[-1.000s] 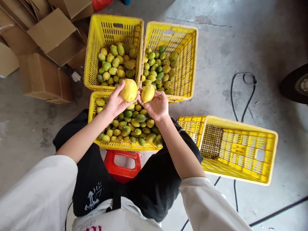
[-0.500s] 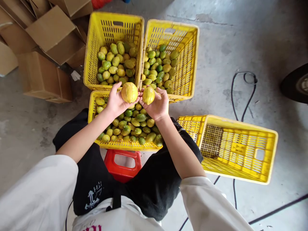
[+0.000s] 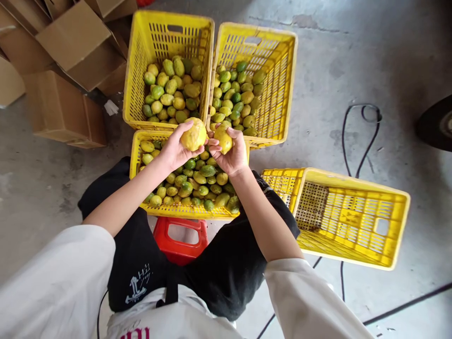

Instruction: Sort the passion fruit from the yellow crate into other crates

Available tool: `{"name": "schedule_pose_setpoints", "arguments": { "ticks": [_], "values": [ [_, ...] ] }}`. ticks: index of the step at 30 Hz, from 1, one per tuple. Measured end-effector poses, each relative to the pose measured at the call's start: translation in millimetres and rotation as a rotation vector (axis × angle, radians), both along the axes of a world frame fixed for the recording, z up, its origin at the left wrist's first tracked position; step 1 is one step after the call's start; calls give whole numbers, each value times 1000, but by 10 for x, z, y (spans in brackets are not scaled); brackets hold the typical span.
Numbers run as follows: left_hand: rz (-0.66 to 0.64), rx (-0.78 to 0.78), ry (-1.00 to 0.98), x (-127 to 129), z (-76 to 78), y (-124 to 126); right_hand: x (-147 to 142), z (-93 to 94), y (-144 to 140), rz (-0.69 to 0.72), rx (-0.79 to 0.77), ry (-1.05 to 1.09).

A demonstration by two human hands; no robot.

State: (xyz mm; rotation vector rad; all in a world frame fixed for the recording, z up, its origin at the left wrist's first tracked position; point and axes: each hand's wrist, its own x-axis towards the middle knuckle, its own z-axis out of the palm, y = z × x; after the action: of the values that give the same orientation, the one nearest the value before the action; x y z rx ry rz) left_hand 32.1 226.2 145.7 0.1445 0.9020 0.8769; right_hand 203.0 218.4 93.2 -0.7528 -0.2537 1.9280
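My left hand (image 3: 173, 151) holds a large yellow fruit (image 3: 193, 134) from below. My right hand (image 3: 233, 156) grips a smaller yellow fruit (image 3: 223, 139) right beside it, the two nearly touching. Both hands hover over the far edge of the near yellow crate (image 3: 135, 155), which is full of green and yellow fruit. Two more yellow crates stand beyond it: the far left crate (image 3: 159, 28) and the far right crate (image 3: 278, 61), each partly filled with the same fruit.
An empty yellow crate (image 3: 353, 221) lies tilted on the concrete floor at my right. A red stool (image 3: 180, 240) stands between my knees. Cardboard boxes (image 3: 70, 56) pile at the left. A black cable (image 3: 348, 136) snakes across the floor at right.
Both hands have turned their fruit slightly and shifted a little to the right. The view has tipped down a bit, so the crates appear higher in the frame.
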Motion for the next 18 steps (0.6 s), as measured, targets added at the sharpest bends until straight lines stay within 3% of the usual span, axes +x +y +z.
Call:
{"name": "schedule_pose_setpoints", "arguments": {
  "ticks": [8, 14, 18],
  "values": [
    [116, -20, -88, -45, 35, 28, 81, 125, 36, -103, 41, -38],
    [109, -8, -68, -20, -18, 31, 126, 38, 55, -129, -2, -153],
    [80, -9, -48, 4, -60, 15, 59, -29, 12, -47, -33, -194]
  ]
}}
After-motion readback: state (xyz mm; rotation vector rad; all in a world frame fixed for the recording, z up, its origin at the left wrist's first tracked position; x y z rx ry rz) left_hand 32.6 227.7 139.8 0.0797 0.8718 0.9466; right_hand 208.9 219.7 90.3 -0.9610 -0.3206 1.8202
